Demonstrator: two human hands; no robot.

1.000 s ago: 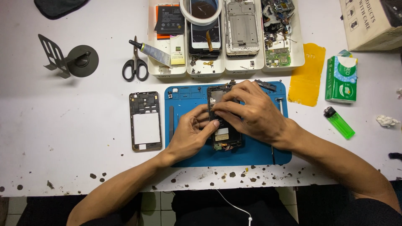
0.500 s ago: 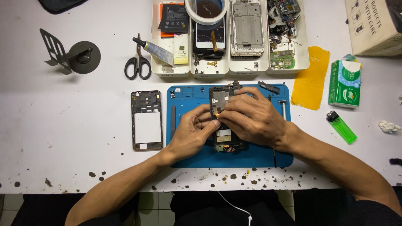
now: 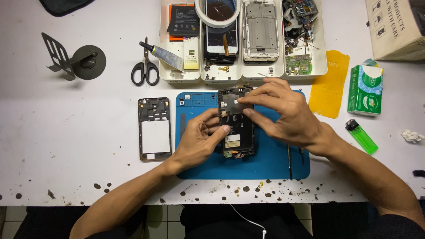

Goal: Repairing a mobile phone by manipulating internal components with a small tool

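Head view. An opened phone [image 3: 237, 124], its back removed and its dark inner parts showing, is lying upright on a blue work mat [image 3: 270, 159] near the front edge of a white table [image 3: 66, 146]. The left hand [image 3: 199, 139] is resting on the mat's left half, fingers curled and its thumb pressing against the phone's left side about halfway down. The right hand [image 3: 287, 115] is reaching in from the right, its thumb and forefinger pinching together at the phone's upper part; whether anything is lying between them cannot be told. Just left of the mat, a detached phone frame [image 3: 154, 129] with a white middle panel is lying flat. Along the back edge of the table, white trays [image 3: 242, 73] are holding a phone battery, a roll of tape above a cracked screen, a metal chassis and loose circuit boards. Left of the trays, a small tube of glue [image 3: 164, 55] is leaning on the tray rim, beside black-handled scissors [image 3: 144, 66]; further left, a black phone stand [image 3: 75, 59] is sitting. Right of the mat, a yellow sheet [image 3: 330, 84], a green tissue pack [image 3: 365, 90] and a green lighter [image 3: 361, 136] are lying, with a cardboard box [image 3: 396, 26] at the back right corner.
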